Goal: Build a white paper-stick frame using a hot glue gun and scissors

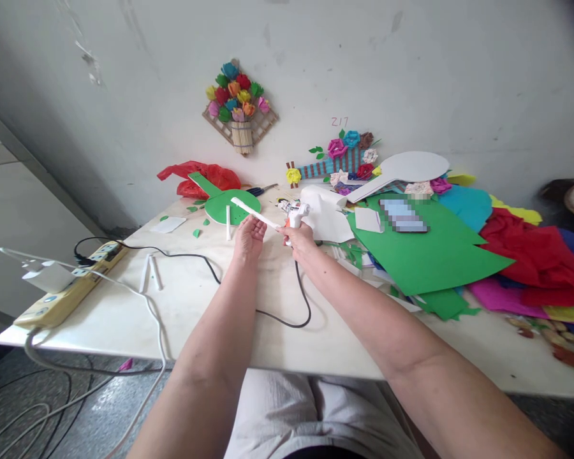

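Observation:
A narrow white paper strip (pixel 256 212) slants between my two hands over the middle of the table. My left hand (pixel 250 238), palm partly turned up, has its fingertips closed on the strip. My right hand (pixel 298 236) is closed around the handle of a white hot glue gun (pixel 297 215) with an orange trigger. The strip's right end meets the fingertips of that hand. Just behind my left hand lies a green paddle-shaped cutout (pixel 220 203), with a short white strip (pixel 228 222) by its lower edge.
On the left are a power strip (pixel 71 284), cables and two white strips (pixel 155 273). Green sheets (pixel 428 245), a phone (pixel 404 215), a white paddle-shaped cutout (pixel 414 167) and red crepe paper (pixel 536 255) cover the right. A black cord (pixel 302 319) loops near my forearms.

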Demonstrator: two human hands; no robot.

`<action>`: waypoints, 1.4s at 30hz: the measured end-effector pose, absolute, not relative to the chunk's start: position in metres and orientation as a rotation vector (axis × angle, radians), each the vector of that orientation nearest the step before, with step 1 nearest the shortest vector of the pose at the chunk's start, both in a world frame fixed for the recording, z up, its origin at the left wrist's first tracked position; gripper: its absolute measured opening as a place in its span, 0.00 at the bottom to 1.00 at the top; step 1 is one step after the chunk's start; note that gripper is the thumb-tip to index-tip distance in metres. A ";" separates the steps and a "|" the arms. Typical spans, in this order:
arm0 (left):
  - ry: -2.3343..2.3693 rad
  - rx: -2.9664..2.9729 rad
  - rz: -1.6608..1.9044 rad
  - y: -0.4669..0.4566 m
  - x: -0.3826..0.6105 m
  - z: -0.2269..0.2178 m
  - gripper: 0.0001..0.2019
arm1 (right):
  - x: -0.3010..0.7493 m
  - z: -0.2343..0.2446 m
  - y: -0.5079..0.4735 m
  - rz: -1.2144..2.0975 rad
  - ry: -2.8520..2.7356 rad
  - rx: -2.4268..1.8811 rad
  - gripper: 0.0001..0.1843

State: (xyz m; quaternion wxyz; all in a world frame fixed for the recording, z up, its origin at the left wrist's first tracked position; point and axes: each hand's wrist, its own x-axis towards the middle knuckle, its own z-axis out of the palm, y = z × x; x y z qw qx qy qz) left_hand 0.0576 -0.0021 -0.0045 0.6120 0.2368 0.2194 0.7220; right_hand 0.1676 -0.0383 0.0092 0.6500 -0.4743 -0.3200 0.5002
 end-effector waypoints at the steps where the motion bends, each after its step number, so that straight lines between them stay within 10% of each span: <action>1: 0.504 0.570 1.640 -0.002 0.057 -0.005 0.02 | 0.168 0.009 -0.038 1.133 -0.733 -1.080 0.15; 42: 0.694 1.080 1.398 -0.001 0.041 -0.016 0.11 | 0.211 0.028 -0.035 1.103 -1.148 -1.158 0.07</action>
